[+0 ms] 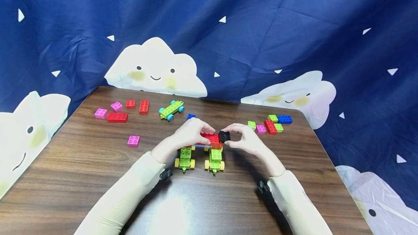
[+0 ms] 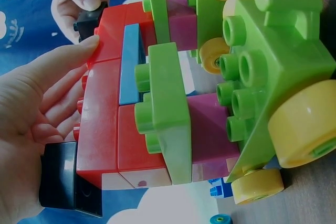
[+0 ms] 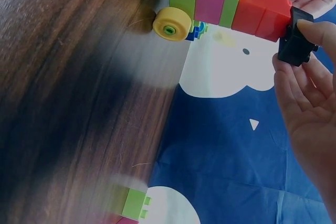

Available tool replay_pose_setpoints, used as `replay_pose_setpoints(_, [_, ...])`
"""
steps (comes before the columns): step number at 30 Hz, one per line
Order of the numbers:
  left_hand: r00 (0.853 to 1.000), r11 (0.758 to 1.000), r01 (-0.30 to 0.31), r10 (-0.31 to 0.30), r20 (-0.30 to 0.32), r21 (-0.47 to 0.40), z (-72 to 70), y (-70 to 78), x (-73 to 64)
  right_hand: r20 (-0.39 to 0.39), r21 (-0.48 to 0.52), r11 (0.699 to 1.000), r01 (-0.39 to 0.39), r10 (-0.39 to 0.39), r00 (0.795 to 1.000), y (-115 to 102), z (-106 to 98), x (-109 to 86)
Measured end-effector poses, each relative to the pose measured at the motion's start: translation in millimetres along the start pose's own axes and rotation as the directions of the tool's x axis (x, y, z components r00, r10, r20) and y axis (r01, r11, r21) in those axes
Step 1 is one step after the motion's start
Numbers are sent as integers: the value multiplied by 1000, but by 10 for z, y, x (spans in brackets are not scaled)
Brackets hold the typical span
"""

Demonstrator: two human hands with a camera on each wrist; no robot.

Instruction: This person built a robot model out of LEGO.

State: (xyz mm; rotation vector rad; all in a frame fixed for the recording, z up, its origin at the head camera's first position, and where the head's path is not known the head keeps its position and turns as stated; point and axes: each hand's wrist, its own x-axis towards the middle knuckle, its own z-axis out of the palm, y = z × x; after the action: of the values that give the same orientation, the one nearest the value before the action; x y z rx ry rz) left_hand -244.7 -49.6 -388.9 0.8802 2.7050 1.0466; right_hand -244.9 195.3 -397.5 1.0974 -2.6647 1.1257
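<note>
A toy brick build stands on two green wheeled bases with yellow wheels. Above them, purple bricks and green bricks carry stacked red bricks, with a blue brick between. My left hand grips the top red layer, thumb on its near side and fingers behind. At the right end, my right hand pinches a black brick between thumb and fingers, against the red end. Another black brick sits at the left end, beside my left palm; the left hand hides it in the head view.
Loose pink bricks and red bricks lie on the left of the table. A green wheeled base with blue wheels is at the back. On the right are a blue brick, a red brick and several small ones.
</note>
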Motion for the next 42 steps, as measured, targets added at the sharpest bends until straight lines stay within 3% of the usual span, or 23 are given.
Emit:
replay_pose_setpoints(20, [1000, 1000, 12, -12, 9, -5, -13, -3, 3, -25, 35, 999, -5, 6, 1000, -5, 15, -8])
replay_pose_setpoints(42, [1000, 1000, 22, -22, 9, -13, -8, -5, 3, 9, -19, 1000, -16, 16, 1000, -14, 6, 16])
